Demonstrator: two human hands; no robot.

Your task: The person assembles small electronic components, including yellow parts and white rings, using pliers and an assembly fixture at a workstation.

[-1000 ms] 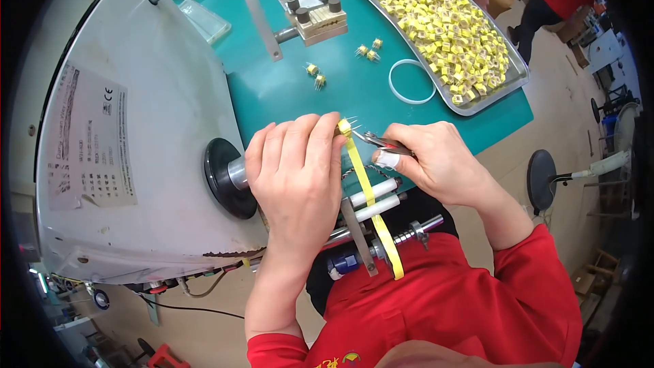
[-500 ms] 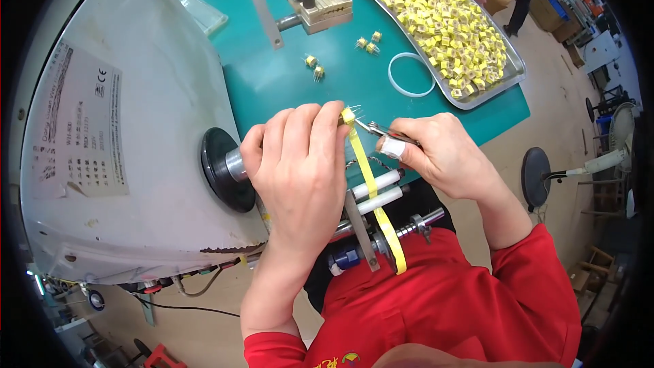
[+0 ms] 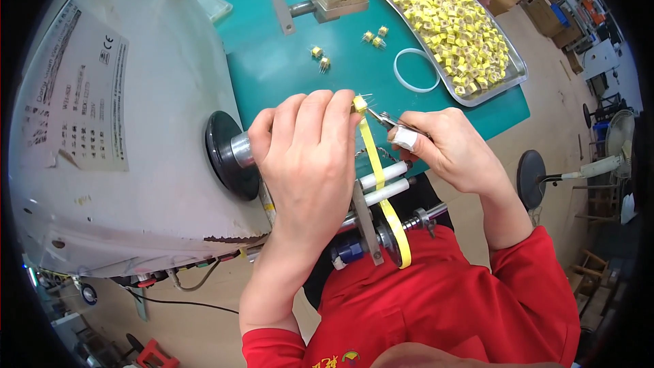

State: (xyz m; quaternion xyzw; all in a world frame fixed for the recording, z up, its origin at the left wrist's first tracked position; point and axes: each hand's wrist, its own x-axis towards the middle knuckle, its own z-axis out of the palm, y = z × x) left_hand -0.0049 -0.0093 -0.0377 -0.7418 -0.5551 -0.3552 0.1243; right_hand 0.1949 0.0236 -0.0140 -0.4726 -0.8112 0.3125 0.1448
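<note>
A teal bench top (image 3: 286, 61) carried a metal tray (image 3: 507, 85), a white ring (image 3: 417, 70) and loose yellow parts (image 3: 320, 58), all beyond the hands.

left hand (image 3: 310, 157) hides spindle — tray (image 3: 512, 71) cut off | part (image 3: 360, 103) too small

The left hand (image 3: 310, 157) lies palm down, back toward the camera, its fingers curled forward and fingertips pinched together. The right hand (image 3: 446, 150) sits just beside it, fingers closed in a tight grip, one finger wrapped in white tape. Both forearms rise from red sleeves.
</note>
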